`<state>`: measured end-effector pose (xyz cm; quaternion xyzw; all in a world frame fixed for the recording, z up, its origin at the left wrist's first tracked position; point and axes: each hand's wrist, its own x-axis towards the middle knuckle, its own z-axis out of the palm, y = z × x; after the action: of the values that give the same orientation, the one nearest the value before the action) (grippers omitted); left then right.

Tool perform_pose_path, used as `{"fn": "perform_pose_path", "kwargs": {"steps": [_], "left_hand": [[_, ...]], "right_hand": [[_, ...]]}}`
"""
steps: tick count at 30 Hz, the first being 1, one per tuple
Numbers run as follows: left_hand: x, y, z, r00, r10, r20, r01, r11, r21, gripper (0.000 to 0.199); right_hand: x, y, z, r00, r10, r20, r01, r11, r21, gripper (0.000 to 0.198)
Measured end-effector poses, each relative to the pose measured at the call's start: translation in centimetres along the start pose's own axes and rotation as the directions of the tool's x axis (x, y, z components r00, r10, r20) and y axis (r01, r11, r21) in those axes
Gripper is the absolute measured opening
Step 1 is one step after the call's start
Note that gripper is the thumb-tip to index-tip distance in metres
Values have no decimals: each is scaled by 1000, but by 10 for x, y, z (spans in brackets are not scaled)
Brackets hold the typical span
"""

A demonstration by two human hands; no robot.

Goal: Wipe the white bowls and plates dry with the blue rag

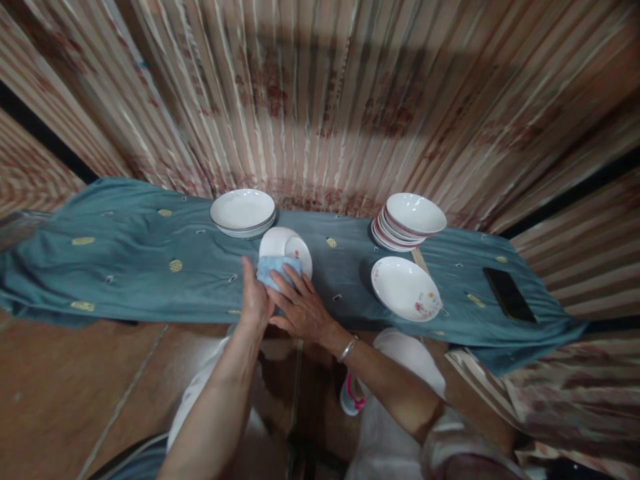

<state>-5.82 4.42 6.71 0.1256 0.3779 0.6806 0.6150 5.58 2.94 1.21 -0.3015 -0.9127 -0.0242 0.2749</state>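
Observation:
In front of me, at the near middle of the table, a white plate (283, 241) with a small red mark leans toward my hands. My left hand (256, 298) grips its near left side, thumb pointing up; the other fingers are hidden behind the cloth and my right hand. A folded light blue cloth (267, 268) lies against the plate. The fingers of my right hand (303, 307) press on this cloth from above. The lower part of the plate is covered by the cloth and both hands.
A stack of white plates (243, 210) with dark rims stands behind, to the left. On the right are stacked red-rimmed bowls (416, 213), a flowered oval plate (403, 287) and a black phone (509, 293). A green cloth (145, 267) covers the narrow table; a pleated curtain (310, 100) hangs behind.

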Motion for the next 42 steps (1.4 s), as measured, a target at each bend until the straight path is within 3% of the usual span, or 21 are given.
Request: {"fn": "perform_pose_path", "kwargs": {"steps": [8, 15, 19, 28, 34, 42], "left_hand": [[-3, -2, -2, 997, 32, -74, -25, 995, 100, 55], [-3, -8, 0, 993, 106, 49, -110, 989, 99, 52], [2, -16, -8, 978, 158, 133, -179, 969, 169, 48], [3, -17, -10, 984, 142, 106, -168, 941, 294, 51], [2, -19, -10, 985, 122, 122, -156, 933, 323, 60], [2, -18, -11, 985, 110, 130, -149, 925, 349, 63]], "right_hand": [[11, 9, -13, 999, 37, 34, -39, 998, 45, 54], [19, 17, -20, 998, 39, -43, -38, 999, 19, 56], [26, 23, -29, 993, 108, -43, -107, 994, 26, 53], [37, 30, -40, 981, 184, -62, -175, 977, 119, 49], [42, 42, -38, 959, 248, -139, -214, 952, 221, 54], [43, 63, -28, 897, 413, -159, -307, 839, 449, 54]]}}
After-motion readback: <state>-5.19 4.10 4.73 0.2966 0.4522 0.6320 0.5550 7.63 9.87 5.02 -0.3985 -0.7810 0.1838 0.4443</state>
